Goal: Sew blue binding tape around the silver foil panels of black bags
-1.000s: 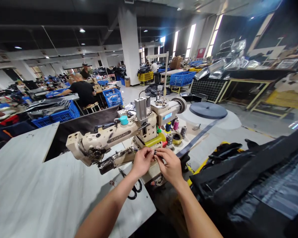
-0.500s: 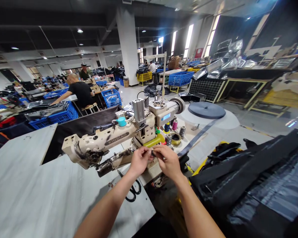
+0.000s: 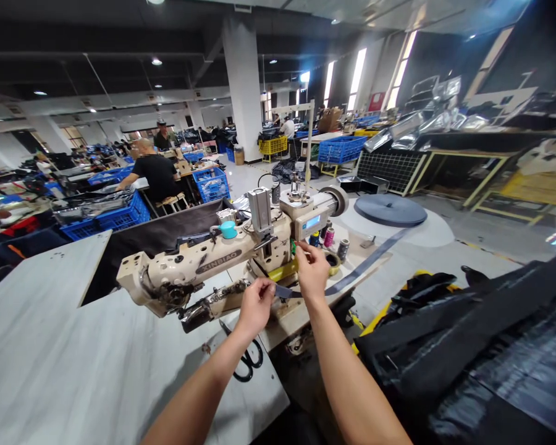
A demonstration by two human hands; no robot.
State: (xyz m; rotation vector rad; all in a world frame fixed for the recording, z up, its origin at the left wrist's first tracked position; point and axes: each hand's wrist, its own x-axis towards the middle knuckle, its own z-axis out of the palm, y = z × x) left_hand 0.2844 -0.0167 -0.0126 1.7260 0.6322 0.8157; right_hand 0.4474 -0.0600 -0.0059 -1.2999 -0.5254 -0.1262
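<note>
My left hand [image 3: 258,304] is closed in a pinch on the end of a dark grey webbing tape [image 3: 366,262]. The strip passes behind my right wrist and runs back to a flat coil of the same tape [image 3: 389,209]. My right hand [image 3: 312,272] is raised beside the sewing machine [image 3: 222,259], its fingers drawn together at a small green item [image 3: 293,248]. Whether the fingers grip that item is hidden. Below my left forearm, black-handled scissors [image 3: 251,364] lie on the table, partly covered.
Thread spools [image 3: 343,248] and a yellow tape roll [image 3: 334,264] stand behind my right hand. A pale table [image 3: 50,346] spreads left. Dark fabric pieces [image 3: 463,346] are heaped at right. A co-worker in black [image 3: 155,176] sits beyond the machine, near blue crates [image 3: 212,184].
My hands, earlier together in front of the machine, have parted. My right hand has moved up to the green item; my left stays low with the tape end, and the strip now shows between them.
</note>
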